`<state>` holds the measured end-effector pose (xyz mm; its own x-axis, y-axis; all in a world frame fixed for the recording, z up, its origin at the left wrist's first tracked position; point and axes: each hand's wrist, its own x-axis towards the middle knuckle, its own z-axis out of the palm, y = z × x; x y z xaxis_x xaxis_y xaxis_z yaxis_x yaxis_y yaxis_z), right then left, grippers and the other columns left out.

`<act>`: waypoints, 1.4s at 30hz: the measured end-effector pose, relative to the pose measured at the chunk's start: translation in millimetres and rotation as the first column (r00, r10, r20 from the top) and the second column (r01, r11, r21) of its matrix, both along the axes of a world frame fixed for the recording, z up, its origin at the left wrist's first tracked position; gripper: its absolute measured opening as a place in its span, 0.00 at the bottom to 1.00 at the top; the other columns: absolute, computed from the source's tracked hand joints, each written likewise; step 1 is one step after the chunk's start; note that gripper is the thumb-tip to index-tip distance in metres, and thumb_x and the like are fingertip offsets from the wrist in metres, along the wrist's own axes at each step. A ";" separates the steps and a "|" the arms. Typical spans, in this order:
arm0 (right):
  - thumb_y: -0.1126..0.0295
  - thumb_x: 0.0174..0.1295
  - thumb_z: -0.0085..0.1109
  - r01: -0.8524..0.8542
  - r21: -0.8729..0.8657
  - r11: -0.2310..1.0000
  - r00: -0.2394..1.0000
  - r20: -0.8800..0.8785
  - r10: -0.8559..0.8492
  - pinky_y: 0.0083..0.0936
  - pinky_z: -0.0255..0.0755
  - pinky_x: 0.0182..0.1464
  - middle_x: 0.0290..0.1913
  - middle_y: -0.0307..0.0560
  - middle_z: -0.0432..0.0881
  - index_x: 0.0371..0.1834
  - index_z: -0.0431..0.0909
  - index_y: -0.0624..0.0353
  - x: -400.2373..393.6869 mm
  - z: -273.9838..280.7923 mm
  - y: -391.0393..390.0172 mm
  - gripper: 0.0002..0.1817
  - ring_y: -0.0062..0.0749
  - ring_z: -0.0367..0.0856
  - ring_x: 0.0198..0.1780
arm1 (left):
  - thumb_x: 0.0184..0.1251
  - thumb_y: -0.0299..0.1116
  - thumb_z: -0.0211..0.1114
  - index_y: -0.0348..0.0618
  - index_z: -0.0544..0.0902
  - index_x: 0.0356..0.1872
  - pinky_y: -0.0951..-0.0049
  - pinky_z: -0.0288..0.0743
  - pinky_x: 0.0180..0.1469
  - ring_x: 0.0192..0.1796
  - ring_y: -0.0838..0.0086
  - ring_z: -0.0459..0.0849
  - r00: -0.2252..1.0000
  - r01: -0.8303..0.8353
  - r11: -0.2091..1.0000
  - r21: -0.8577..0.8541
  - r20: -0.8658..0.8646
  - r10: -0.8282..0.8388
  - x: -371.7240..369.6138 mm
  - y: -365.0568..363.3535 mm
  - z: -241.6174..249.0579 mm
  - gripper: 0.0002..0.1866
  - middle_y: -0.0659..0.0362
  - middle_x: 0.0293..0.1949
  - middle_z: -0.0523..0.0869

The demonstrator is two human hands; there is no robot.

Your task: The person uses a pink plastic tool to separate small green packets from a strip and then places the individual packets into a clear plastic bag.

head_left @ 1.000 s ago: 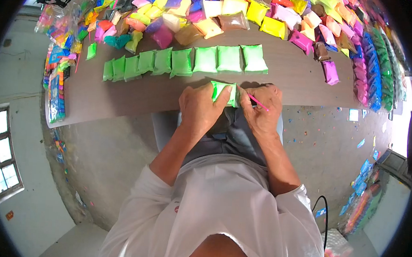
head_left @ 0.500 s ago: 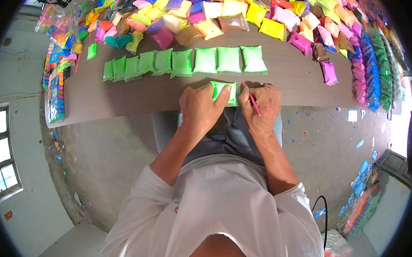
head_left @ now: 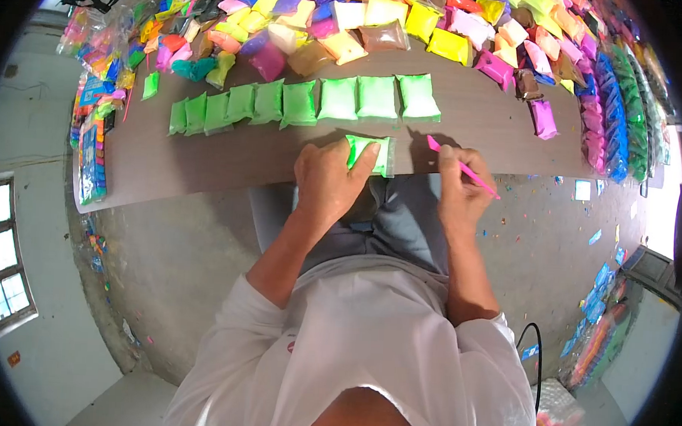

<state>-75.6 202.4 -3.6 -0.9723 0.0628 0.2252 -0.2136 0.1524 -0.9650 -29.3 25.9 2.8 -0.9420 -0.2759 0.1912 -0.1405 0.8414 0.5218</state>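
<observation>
A small clear packet of bright green clay (head_left: 369, 154) lies at the table's near edge. My left hand (head_left: 331, 178) is closed on its left side, thumb on top. In my right hand (head_left: 463, 185), to the right of the packet and apart from it, is a thin pink plastic stick (head_left: 470, 172), pinched between thumb and fingers with its wider end pointing up and left. Beyond my hands runs a row of several green packets (head_left: 338, 99), darker and narrower toward the left.
Across the back of the brown table (head_left: 228, 161) spreads a heap of coloured packets (head_left: 385, 36). A pink packet (head_left: 545, 119) lies to the right, near strips of blue packets (head_left: 612, 119). Multicoloured packs (head_left: 94, 150) line the left edge. Scraps litter the floor (head_left: 540, 246).
My right hand has moved right, away from the green packet, and the pink stick now points up-left more flatly. My left hand stays on the packet.
</observation>
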 end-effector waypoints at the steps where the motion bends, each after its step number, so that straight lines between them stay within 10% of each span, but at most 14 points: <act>1: 0.69 0.62 0.65 0.001 -0.027 1.000 0.995 0.104 0.002 0.16 0.64 0.32 0.24 0.33 0.77 0.27 0.79 0.63 1.0 2.3 7.6 0.10 0.14 0.69 0.28 | 0.62 0.49 0.64 0.37 0.74 0.15 0.49 0.68 0.33 0.23 0.45 0.75 1.000 -0.001 1.000 0.000 0.000 0.001 0.9 -2.6 -0.1 0.26 0.44 0.16 0.76; 11: 0.69 0.66 0.60 0.025 0.257 0.966 0.999 -0.041 -0.015 0.20 0.69 0.36 0.27 0.40 0.79 0.37 0.81 0.66 -27.4 11.8 44.3 0.09 0.20 0.73 0.31 | 0.69 0.53 0.59 0.34 0.72 0.20 0.54 0.68 0.30 0.24 0.48 0.74 1.000 0.003 0.915 0.404 0.014 -0.010 3.1 -22.5 -5.7 0.29 0.41 0.18 0.74; 16: 0.74 0.64 0.55 0.097 0.640 0.762 0.942 -0.306 0.136 0.38 0.72 0.40 0.36 0.52 0.82 0.49 0.78 0.61 -65.4 -7.9 50.4 0.12 0.51 0.78 0.37 | 0.68 0.52 0.60 0.33 0.74 0.22 0.58 0.68 0.30 0.23 0.57 0.74 0.999 0.028 0.843 0.536 -0.053 0.001 6.6 -19.5 -6.1 0.27 0.43 0.20 0.77; 23: 0.71 0.64 0.58 0.317 0.708 0.631 0.842 -0.517 0.157 0.34 0.73 0.40 0.36 0.55 0.82 0.48 0.80 0.64 -64.9 9.3 43.3 0.12 0.47 0.79 0.36 | 0.67 0.51 0.62 0.33 0.74 0.21 0.58 0.68 0.29 0.22 0.53 0.74 0.994 0.043 0.882 0.470 -0.105 0.008 9.7 -21.5 -19.1 0.27 0.43 0.19 0.76; 25: 0.67 0.65 0.59 -0.014 0.361 0.932 0.980 -0.182 0.085 0.28 0.73 0.38 0.34 0.49 0.84 0.48 0.80 0.66 -29.1 22.5 26.0 0.14 0.33 0.81 0.34 | 0.67 0.51 0.62 0.33 0.73 0.20 0.57 0.68 0.29 0.22 0.51 0.73 0.996 0.058 0.922 0.383 -0.080 -0.030 11.8 -18.8 -10.2 0.27 0.43 0.18 0.75; 27: 0.64 0.66 0.61 -0.360 0.110 0.926 0.913 0.246 0.326 0.22 0.72 0.36 0.31 0.41 0.82 0.47 0.80 0.69 -3.1 31.8 8.4 0.17 0.24 0.78 0.33 | 0.67 0.51 0.62 0.33 0.74 0.21 0.57 0.68 0.29 0.22 0.51 0.74 0.996 0.061 0.922 0.383 -0.083 -0.031 11.8 -18.3 -9.4 0.27 0.44 0.18 0.76; 29: 0.66 0.65 0.61 -0.438 0.060 0.897 0.863 0.309 0.400 0.19 0.70 0.31 0.28 0.36 0.79 0.46 0.81 0.68 10.6 12.3 -10.7 0.15 0.19 0.75 0.29 | 0.67 0.51 0.62 0.34 0.74 0.21 0.56 0.68 0.29 0.22 0.51 0.74 0.996 0.065 0.922 0.381 -0.085 -0.035 11.2 -19.2 -10.9 0.27 0.44 0.18 0.76; 42: 0.64 0.69 0.58 -0.300 -0.687 0.662 0.568 0.429 0.702 0.14 0.64 0.24 0.25 0.40 0.79 0.38 0.79 0.61 17.9 -1.2 -34.4 0.10 0.18 0.71 0.23 | 0.70 0.51 0.59 0.34 0.82 0.38 0.66 0.72 0.34 0.27 0.67 0.78 0.996 0.090 0.740 0.666 -0.040 -0.085 14.9 -29.2 -8.7 0.23 0.51 0.25 0.82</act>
